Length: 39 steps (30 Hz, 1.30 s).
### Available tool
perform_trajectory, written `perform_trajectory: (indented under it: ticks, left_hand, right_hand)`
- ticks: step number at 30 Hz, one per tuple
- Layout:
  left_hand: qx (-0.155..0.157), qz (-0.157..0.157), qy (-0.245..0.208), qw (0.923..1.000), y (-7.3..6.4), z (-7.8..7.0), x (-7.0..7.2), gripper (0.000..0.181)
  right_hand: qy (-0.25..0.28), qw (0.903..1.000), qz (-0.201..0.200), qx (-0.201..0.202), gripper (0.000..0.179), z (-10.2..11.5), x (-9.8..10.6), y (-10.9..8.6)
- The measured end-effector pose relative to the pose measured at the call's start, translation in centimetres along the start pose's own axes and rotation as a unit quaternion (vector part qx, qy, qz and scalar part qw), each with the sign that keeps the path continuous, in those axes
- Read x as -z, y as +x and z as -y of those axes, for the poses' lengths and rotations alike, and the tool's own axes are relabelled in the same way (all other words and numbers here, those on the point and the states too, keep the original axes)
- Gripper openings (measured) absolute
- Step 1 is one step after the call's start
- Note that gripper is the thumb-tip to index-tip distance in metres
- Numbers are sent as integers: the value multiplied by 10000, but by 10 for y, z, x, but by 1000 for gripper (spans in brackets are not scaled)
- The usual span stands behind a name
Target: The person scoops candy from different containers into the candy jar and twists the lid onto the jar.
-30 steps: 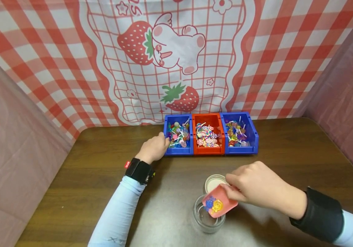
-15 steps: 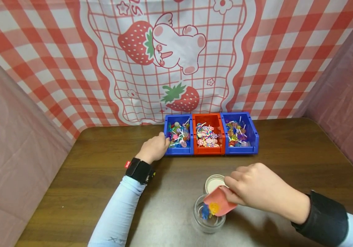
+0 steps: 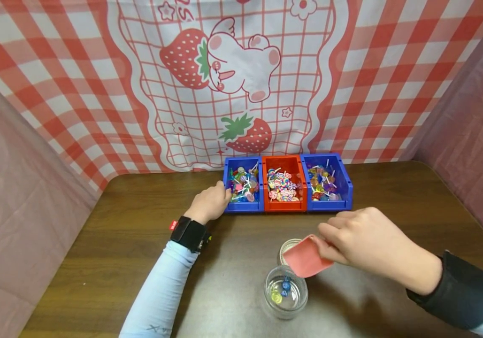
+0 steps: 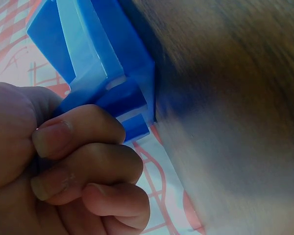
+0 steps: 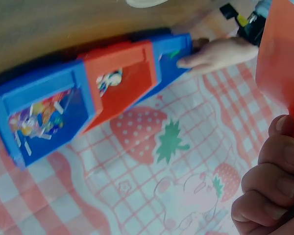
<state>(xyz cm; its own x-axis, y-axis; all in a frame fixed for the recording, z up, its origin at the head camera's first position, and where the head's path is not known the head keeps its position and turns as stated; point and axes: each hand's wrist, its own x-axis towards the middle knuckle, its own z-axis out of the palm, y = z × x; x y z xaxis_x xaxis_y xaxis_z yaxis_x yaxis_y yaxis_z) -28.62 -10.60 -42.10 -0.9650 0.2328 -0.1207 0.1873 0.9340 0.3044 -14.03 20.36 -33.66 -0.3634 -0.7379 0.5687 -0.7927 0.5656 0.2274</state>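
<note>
My left hand (image 3: pixel 208 203) grips the left side wall of the left blue bin (image 3: pixel 245 207), which holds mixed lollipops and candies. In the left wrist view its fingers (image 4: pixel 95 164) are curled at the blue plastic. My right hand (image 3: pixel 364 244) pinches a pink scoop (image 3: pixel 307 258) by its handle, tilted behind and above the rim of a glass jar (image 3: pixel 284 311). No candy shows on the scoop. Inside the jar lie a blue candy (image 3: pixel 286 285) and a yellow one (image 3: pixel 276 296). A pale round lid (image 3: pixel 287 246) lies behind the jar, partly hidden by the scoop.
A red bin (image 3: pixel 285 206) of striped lollipops and another blue bin (image 3: pixel 330 205) of mixed candies stand in a row with the left bin. Behind them hangs a checked strawberry cloth (image 3: pixel 364 108). The brown wooden table (image 3: pixel 131 244) carries everything.
The blue and yellow candies have slid from the scoop into the jar. My right hand has then lifted the scoop up and to the right. The left hand stays put.
</note>
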Motion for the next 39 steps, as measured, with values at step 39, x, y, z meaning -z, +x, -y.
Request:
perform_trajectory:
  ticks: [39]
  left_hand:
    - [-23, -15, 2, 10000, 4, 2, -1, 45]
  right_hand:
    - [-1675, 9346, 2725, -1556, 32, -138, -48, 9]
